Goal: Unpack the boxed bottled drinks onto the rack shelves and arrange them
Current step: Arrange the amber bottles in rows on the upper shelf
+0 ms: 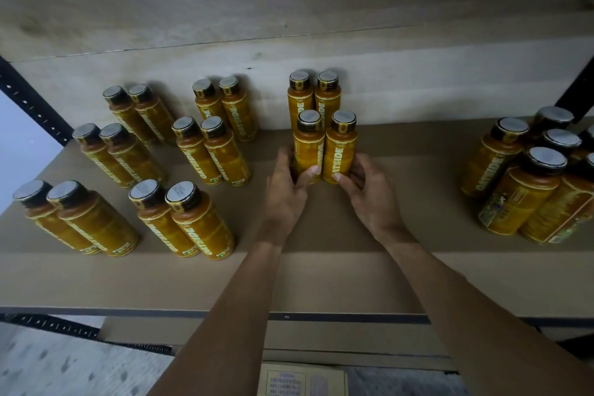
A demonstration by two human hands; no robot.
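— What are the containers, and what is in them?
— Bottles only. Each has a yellow sleeve printed OATSIDE and a dark cap with a silvery top. All are capped and stand upright on the cardboard-lined shelf [321, 280]. The sleeves hide the drink, so I cannot tell how full they are.
— How many?
— On the left, twelve bottles [193, 151] in six touching pairs: two columns of pairs, three rows deep. In the middle there are four: a back pair [300, 103] against the rear panel and, just in front of it, the left front bottle [307, 148] and the right front bottle [342, 148], side by side and touching.
— And to the right?
— A tight right cluster [514, 190], well apart from the middle four. I count at least six caps, but the frame edge cuts it off, so the full number is unclear.
— The hands?
— The left hand [286, 193] grips the left front bottle low down, thumb across its front, fingers [284, 154] curled round its left side. The right hand [369, 196] holds the right front bottle the same way, thumb on the label, fingers narrow round the right side.
— Anything else?
— A printed cardboard panel [302, 379] shows below the shelf edge. I cannot tell whether it is a box or what it holds.
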